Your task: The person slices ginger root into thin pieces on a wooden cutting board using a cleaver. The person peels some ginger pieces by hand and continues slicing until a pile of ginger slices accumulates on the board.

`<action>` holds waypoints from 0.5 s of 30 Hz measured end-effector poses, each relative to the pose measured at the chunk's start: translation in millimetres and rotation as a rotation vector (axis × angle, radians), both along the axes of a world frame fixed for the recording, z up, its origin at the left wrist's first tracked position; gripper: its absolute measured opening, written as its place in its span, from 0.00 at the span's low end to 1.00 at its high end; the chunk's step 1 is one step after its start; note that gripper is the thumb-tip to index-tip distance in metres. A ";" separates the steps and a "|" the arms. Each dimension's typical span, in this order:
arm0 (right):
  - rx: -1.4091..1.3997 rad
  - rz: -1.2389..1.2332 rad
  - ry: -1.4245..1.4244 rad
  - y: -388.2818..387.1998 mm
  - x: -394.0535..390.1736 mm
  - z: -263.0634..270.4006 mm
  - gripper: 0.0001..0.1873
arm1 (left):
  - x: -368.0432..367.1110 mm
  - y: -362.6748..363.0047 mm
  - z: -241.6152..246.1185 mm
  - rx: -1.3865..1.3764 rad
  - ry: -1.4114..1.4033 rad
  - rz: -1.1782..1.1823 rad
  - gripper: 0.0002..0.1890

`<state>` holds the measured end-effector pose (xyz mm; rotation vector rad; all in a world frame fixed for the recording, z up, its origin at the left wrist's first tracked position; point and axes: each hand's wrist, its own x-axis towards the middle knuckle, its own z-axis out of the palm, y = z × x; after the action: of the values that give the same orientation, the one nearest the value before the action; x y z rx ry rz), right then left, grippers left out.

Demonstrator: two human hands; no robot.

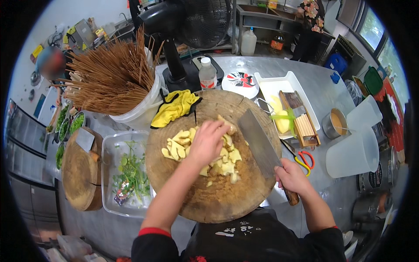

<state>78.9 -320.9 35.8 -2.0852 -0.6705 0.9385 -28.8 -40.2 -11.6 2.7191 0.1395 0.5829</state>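
A thick round wooden chopping block (pixel 229 199) stands before me with many pale slices of ginger (pixel 178 147) spread over its middle. My right hand (pixel 289 175) is closed around the wooden handle of a cleaver (pixel 260 144), whose broad blade lies over the right side of the block. Over the upper part of the slices, my left hand (pixel 208 140) reaches with bent fingers towards an uncut piece of ginger root (pixel 229 124). The fingertips are at that piece, but whether they grip it is hidden.
A yellow cloth glove (pixel 175 106) touches the block's upper left rim. Left are a clear tub (pixel 106 177) of greens and a smaller block (pixel 78 177) with another cleaver. Right are scissors (pixel 306 160), a white tray (pixel 289 80) and plastic jugs (pixel 352 154). A fan (pixel 173 55) stands behind; people are farther off.
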 end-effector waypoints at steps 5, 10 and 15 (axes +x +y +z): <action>-0.039 0.062 -0.122 1.6 3.3 -4.8 0.06 | 45.8 33.5 23.0 -0.004 0.307 -0.275 0.20; -0.074 0.011 0.072 7.6 6.2 3.7 0.06 | 49.5 34.2 21.1 -0.186 0.333 -0.254 0.20; 0.138 -0.037 -0.091 9.5 -1.6 5.6 0.06 | 14.5 57.8 25.2 -1.140 -0.096 0.055 0.14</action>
<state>77.3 -311.4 41.4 -2.0198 -0.7211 0.7589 -14.3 17.6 13.6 1.5837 0.3831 0.4399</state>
